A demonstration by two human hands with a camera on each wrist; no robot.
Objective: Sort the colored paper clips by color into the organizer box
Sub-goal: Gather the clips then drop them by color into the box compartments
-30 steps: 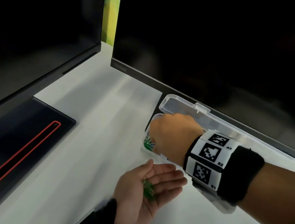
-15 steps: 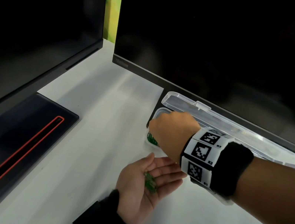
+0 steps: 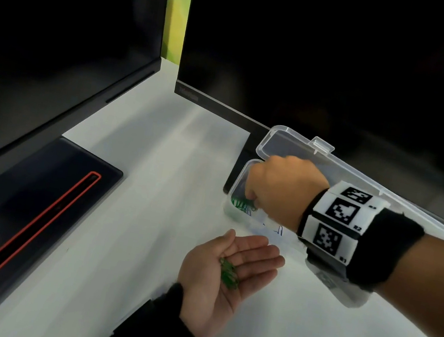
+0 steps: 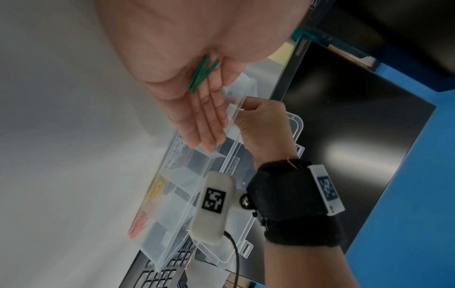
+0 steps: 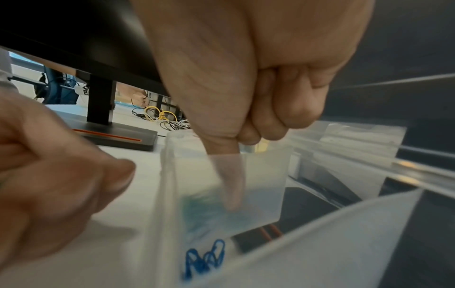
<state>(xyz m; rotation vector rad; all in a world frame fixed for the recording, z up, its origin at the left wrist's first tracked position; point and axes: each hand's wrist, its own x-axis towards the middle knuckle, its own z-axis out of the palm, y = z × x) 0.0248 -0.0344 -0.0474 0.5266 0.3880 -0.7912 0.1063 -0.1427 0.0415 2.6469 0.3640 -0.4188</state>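
Observation:
A clear organizer box [image 3: 226, 207] lies open on the white desk, its lid [image 3: 292, 142] leaning against a monitor. My right hand [image 3: 279, 189] hangs over the left-end compartment, where green clips [image 3: 242, 204] lie. Its fingers are curled and one digit [image 5: 229, 175] reaches down behind the compartment wall. Whether a clip sits between the fingers is hidden. My left hand [image 3: 228, 263] rests palm up in front of the box, fingers straight, carrying several green clips [image 3: 229, 274], also seen as green clips [image 4: 202, 75]. Blue clips [image 5: 204, 257] fill the neighbouring compartment.
Two dark monitors stand behind and to the left. A dark monitor base with an orange stripe [image 3: 29, 224] lies on the left of the desk. Yellow clips [image 4: 157, 191] and red clips [image 4: 139, 228] sit further along the box. A keyboard [image 4: 160, 272] lies beyond its far end.
My right hand has stayed over the left-end compartment with only a small shift. The left hand keeps its palm up with the green clips in it.

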